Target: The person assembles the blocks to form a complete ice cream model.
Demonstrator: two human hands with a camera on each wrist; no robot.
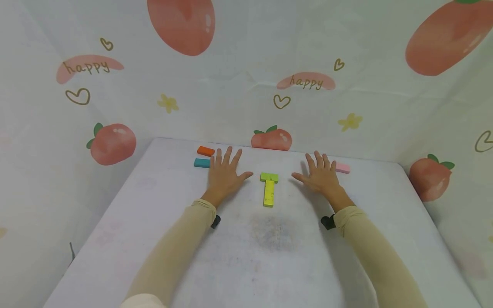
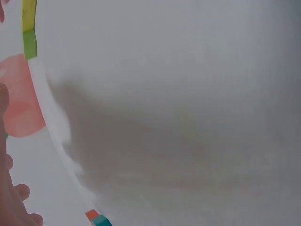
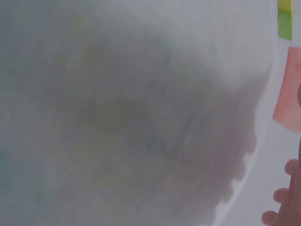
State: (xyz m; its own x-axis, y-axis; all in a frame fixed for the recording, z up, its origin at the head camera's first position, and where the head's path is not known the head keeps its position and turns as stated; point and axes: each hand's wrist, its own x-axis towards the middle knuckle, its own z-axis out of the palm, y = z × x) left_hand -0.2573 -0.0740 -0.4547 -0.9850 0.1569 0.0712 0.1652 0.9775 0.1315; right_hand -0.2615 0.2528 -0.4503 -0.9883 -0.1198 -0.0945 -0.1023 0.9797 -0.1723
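Observation:
A green block (image 1: 269, 177) lies crosswise at the far end of a yellow block (image 1: 268, 193), and together they make a T shape on the table. To the left of the T, my left hand (image 1: 224, 174) is held palm down with fingers spread, holding nothing. My right hand (image 1: 321, 174) mirrors it on the other side, fingers spread, also holding nothing. Just left of my left hand are an orange block (image 1: 206, 151) and a teal block (image 1: 202, 163), the teal one partly covered by the fingers. A pink block (image 1: 342, 167) shows beside my right hand's fingers.
The white table (image 1: 246, 265) ends at a cloth backdrop (image 1: 239, 94) printed with peaches, hearts and "happy". A dark smudge (image 1: 275, 231) marks the tabletop below the T. Both wrists carry black straps, and shadows of the hands fall on the table.

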